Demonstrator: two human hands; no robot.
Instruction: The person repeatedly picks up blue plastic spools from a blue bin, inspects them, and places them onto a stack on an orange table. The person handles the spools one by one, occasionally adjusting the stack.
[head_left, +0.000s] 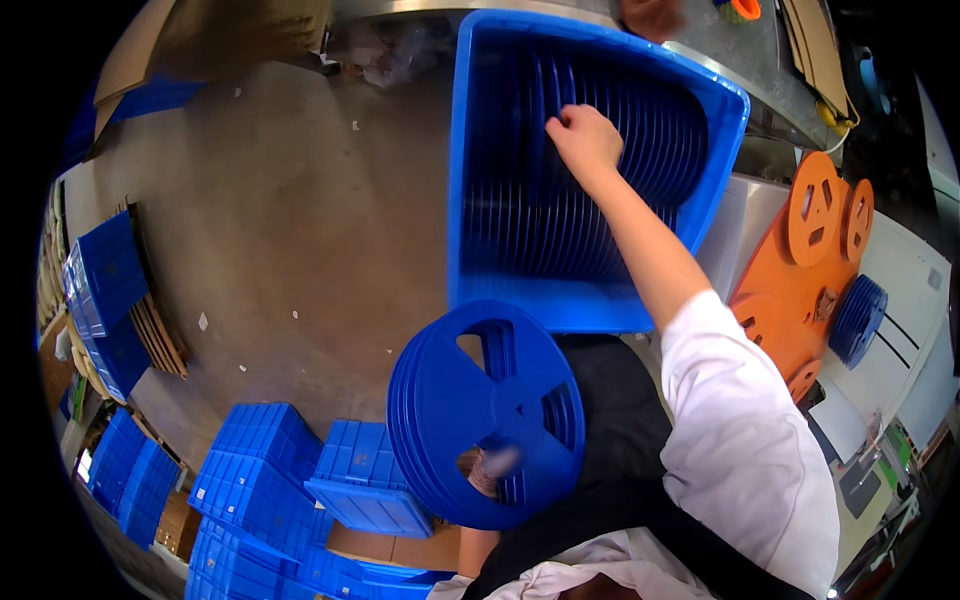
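Note:
A stack of several blue plastic reels (450, 385), with wide cut-out windows, leans against my front at the lower middle. My left hand (486, 472) shows through a window of the stack, its fingers curled around the reels and slightly blurred. My right arm reaches forward into a large blue bin (458, 200). Inside the bin, two rows of thin blue reels (640, 130) stand on edge. At the left end of the far row, my right hand (585, 145) is closed at the rim of a blue reel. Its fingertips are partly hidden.
An orange fixture (800, 290) with round cut-out discs stands at right, beside a small stack of blue reels (858, 320) on a white table (905, 340). Stacked blue bins (255, 470) occupy the lower left. More bins (105, 280) sit on a pallet far left. Concrete floor (290, 220) lies between.

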